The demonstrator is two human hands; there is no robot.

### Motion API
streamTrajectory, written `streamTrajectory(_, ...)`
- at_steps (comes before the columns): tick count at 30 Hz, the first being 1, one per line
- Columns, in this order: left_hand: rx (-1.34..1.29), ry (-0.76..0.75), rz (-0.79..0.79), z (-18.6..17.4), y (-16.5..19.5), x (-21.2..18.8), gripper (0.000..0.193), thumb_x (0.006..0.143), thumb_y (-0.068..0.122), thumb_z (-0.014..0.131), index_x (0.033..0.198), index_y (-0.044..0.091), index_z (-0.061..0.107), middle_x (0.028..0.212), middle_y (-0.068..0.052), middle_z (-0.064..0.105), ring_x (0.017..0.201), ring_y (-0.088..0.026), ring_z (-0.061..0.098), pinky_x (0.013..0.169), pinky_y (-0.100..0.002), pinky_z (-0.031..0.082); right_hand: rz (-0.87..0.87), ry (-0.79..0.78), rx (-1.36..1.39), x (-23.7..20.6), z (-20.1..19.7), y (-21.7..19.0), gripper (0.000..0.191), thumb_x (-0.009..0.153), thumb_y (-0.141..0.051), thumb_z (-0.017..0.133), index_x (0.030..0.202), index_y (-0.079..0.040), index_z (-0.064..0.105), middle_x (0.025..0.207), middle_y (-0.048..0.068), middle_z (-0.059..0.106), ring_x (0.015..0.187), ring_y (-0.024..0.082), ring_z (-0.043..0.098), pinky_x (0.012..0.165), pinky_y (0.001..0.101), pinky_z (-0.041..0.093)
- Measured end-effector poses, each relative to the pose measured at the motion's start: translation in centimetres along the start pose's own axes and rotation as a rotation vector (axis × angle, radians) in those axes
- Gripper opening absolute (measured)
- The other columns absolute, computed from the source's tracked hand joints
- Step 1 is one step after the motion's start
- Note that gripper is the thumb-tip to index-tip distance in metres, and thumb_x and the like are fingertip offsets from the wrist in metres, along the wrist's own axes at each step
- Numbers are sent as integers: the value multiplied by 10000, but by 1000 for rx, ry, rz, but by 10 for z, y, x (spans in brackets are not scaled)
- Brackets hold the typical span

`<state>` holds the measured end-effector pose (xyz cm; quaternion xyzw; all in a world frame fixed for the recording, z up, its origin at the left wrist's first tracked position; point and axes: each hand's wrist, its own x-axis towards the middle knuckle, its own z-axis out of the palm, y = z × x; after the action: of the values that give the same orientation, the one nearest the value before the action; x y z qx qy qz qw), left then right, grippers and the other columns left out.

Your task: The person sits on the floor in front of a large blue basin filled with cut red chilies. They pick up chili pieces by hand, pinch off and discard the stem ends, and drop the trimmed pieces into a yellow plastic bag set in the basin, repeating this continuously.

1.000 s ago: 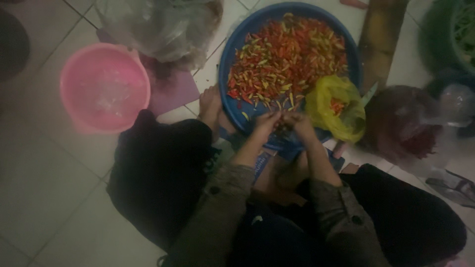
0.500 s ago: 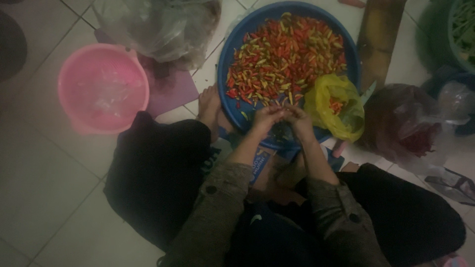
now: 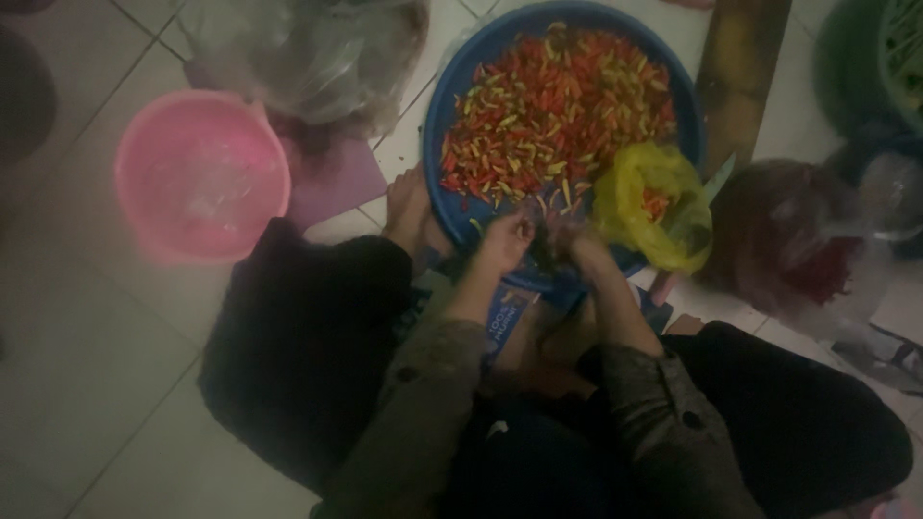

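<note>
**What you cannot make out here**

Your right hand (image 3: 577, 245) is blurred; its fingers and anything pinched between your hands cannot be told. The green basket (image 3: 870, 67) is cut off by the right edge, and the yellow bag (image 3: 649, 202) hides part of the basin's rim.

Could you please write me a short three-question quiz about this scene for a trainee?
1. True or false: the blue basin holds red, yellow and green chillies.
2. Which lies inside the basin at its right edge? A) yellow bag B) pink bucket C) wooden plank
3. Where are the left hand and right hand?

Key:
1. True.
2. A. The bucket stands on the tiled floor left of the basin.
3. Close together over the basin's near rim, at the edge of the chilli pile; what the fingers pinch is too blurred to tell.
</note>
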<state>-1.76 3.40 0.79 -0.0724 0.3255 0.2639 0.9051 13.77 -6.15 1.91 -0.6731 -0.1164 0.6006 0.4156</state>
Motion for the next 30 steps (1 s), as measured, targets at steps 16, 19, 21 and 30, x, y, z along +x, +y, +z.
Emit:
streamTrajectory(16,386,227,79,-35,5,-14,342,894,84,614,1235,93,637,755,-43,586,640,-164,583,627,-316,528,-725,518,-1157,27,60,-17,390,895,-196,663,1259,-58,668,1154,239,696,1132,429,615,1002,581,396)
streamTrajectory(19,480,388,-10,-39,6,-11,367,896,78,614,1262,95,623,777,-28,610,662,-155,611,629,-295,524,-639,465,-958,24,58,-17,377,886,-203,666,1244,-83,669,1116,235,699,1039,431,649,959,539,454)
streamTrajectory(21,470,362,-4,-41,6,-7,358,903,92,609,1259,105,642,777,-24,603,661,-140,597,648,-296,548,-558,454,-942,26,52,-15,348,898,-192,649,1226,-78,672,1093,254,690,975,435,659,891,532,483)
streamTrajectory(30,593,375,-20,-26,-25,-4,229,931,179,590,1128,168,706,783,25,616,674,-107,575,611,-270,481,-608,377,-1379,20,40,7,222,966,-219,560,1080,-57,660,935,211,687,815,411,690,724,532,560)
